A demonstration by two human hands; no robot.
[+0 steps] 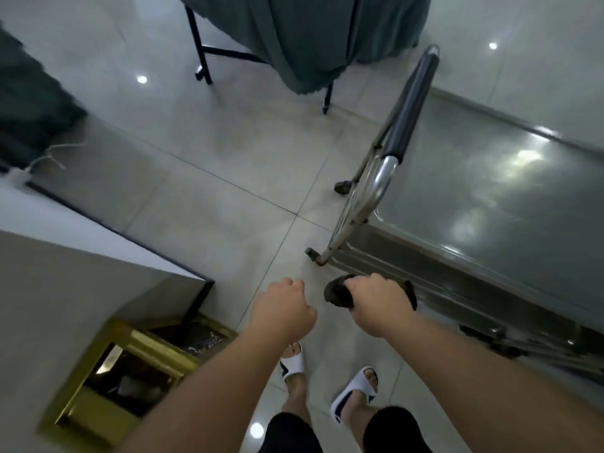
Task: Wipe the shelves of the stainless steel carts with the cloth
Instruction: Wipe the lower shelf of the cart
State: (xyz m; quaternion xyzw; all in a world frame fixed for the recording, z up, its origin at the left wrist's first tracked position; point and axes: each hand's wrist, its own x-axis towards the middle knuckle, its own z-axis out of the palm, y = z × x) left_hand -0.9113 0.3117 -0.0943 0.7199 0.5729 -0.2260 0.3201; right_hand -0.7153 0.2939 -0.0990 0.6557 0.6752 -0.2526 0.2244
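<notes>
A stainless steel cart (496, 204) fills the right side, its shiny top shelf seen from above and a black-padded push handle (408, 112) at its left end. My right hand (379, 302) is closed around a dark crumpled cloth (338, 292), held just off the cart's near-left corner and above the floor. My left hand (282, 308) hangs beside it as a loose fist with nothing in it. Lower shelves of the cart are hidden under the top one.
A gold-rimmed bin (130, 371) stands at lower left beside a grey wall corner (81, 289). Tables draped in dark green cloth (310, 34) stand at the top and far left. Pale tiled floor (196, 142) lies between. My sandalled feet (327, 384) are below.
</notes>
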